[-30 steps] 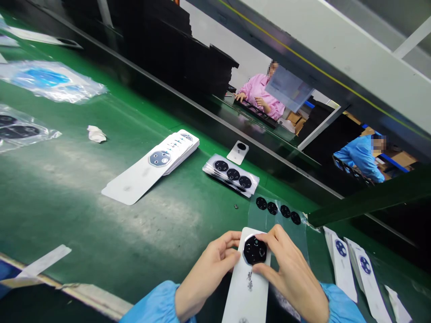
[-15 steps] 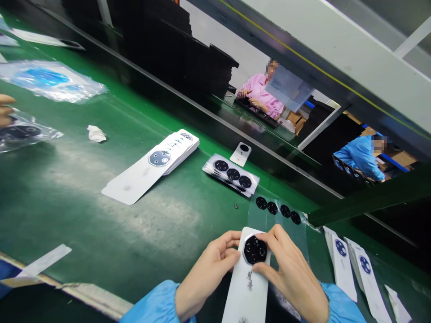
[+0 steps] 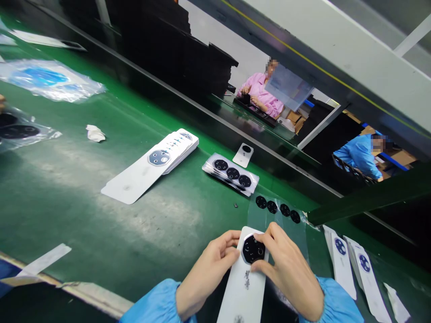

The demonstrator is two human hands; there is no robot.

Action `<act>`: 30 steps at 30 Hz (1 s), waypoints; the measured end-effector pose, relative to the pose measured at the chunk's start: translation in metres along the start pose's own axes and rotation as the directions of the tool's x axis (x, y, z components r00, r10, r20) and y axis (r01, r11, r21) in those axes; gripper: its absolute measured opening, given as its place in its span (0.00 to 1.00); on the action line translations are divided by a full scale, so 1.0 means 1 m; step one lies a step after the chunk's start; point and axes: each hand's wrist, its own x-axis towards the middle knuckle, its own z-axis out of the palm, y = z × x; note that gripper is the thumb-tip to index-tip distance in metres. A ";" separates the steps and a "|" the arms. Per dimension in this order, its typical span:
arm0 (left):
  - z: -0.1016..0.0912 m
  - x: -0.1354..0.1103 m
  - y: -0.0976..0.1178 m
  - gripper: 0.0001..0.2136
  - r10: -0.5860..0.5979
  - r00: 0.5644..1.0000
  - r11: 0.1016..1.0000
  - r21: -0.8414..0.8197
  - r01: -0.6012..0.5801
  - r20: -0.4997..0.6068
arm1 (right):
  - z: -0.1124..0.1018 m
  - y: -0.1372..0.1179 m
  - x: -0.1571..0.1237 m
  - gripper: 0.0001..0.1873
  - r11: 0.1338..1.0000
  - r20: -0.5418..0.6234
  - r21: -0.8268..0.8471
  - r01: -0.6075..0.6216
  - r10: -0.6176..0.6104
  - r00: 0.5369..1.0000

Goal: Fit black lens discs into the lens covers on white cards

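A long white card [image 3: 243, 291] with rounded corners and dark printed characters is before me. On its upper part lies a black polygonal sticker [image 3: 253, 249] with small round marks. My left hand [image 3: 211, 270] grips the card's left edge, thumb on top and fingers behind. The thumb and index finger of my right hand [image 3: 286, 269] pinch at the sticker's right and lower edges; its other fingers are curled. Just beyond the card is a clear film sheet [image 3: 279, 224] carrying several black stickers [image 3: 272, 207]. The lower end of the card runs out of view.
Stacked white cards [image 3: 134, 179] lie at centre left, beside a pack of black stickers [image 3: 232, 174] and a small white card [image 3: 243, 158]. More card stacks [image 3: 344, 273] sit at right, under a green post [image 3: 370, 197]. Plastic bags [image 3: 50, 80] lie at left. Two people work across the bench.
The long card has shifted slightly left in my hands, with the sticker on it. At the far left, another person's hand has drawn back almost out of view.
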 end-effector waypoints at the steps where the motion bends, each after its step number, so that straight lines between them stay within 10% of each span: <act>1: 0.000 0.000 0.000 0.14 -0.002 1.000 1.000 -0.009 0.002 -0.006 | 0.001 0.000 0.000 0.16 1.000 -0.006 -0.015 0.004 -0.004 1.000; 30: -0.001 0.002 -0.003 0.17 -0.067 0.983 0.990 -0.134 0.044 -0.169 | 0.008 -0.009 0.007 0.14 0.982 -0.088 -0.157 0.109 -0.123 0.988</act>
